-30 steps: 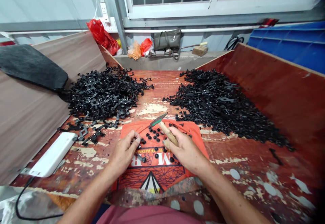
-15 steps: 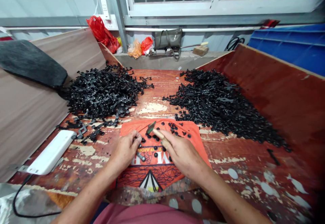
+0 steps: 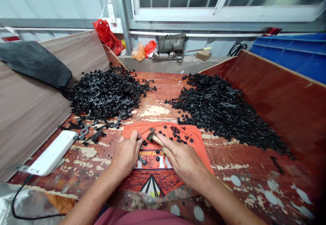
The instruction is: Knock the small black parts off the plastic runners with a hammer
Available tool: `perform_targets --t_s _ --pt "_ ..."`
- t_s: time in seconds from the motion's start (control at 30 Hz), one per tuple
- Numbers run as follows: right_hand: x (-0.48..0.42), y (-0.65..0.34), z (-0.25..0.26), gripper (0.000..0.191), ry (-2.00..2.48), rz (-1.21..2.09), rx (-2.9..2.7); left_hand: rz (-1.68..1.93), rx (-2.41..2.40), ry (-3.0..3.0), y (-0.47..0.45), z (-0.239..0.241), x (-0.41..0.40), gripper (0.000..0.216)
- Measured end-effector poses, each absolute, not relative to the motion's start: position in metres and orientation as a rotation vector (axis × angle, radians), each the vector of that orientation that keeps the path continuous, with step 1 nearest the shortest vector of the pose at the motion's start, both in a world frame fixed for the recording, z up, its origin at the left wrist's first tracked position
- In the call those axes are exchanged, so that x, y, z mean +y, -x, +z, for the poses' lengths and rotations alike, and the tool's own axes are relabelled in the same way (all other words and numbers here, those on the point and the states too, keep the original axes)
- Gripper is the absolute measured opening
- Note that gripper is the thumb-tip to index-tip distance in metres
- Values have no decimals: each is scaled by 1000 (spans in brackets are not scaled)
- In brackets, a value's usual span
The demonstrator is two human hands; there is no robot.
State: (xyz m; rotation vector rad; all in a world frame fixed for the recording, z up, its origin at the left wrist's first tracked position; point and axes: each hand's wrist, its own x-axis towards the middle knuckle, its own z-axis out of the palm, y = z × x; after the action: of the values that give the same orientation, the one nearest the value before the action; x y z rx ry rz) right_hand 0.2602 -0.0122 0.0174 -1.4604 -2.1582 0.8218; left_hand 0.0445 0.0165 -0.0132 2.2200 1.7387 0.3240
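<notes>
My right hand (image 3: 181,153) is closed around the pale wooden handle of a small hammer (image 3: 158,141), whose dark head lies low over an orange printed cloth (image 3: 188,180). Just left of the hammer head, my left hand (image 3: 128,152) has its thumb and fingers pinched together. What those fingers hold, if anything, is too small to make out. A dark metal-looking link part (image 3: 142,160) lies on the cloth beside the left hand. Several small round black pieces (image 3: 177,131) are scattered over the cloth, mostly beyond the hammer.
Heaps of black link-like parts stand at the left (image 3: 107,94) and right (image 3: 219,111). A white power bank-like box (image 3: 53,153) with a cable lies at the left. Wooden boards (image 3: 285,82) wall the sides; a blue crate (image 3: 292,55) is at the far right.
The hammer head has come down slightly toward my left hand. My left hand has turned a little, with its back more toward me. The whole view has shifted slightly.
</notes>
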Motion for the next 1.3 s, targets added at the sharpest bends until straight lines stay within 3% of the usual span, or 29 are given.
perform_targets --t_s 0.33,0.6,1.3 --pt "-15 -250 -1 52 1435 814 -2151 338 1728 -2391 -45 -19 14 29" --pt "-13 -254 12 50 1411 840 -2144 427 1687 -2228 -41 -16 16 20" --pt "-14 -243 3 55 1513 558 -2312 357 1731 -2254 -40 -26 17 22"
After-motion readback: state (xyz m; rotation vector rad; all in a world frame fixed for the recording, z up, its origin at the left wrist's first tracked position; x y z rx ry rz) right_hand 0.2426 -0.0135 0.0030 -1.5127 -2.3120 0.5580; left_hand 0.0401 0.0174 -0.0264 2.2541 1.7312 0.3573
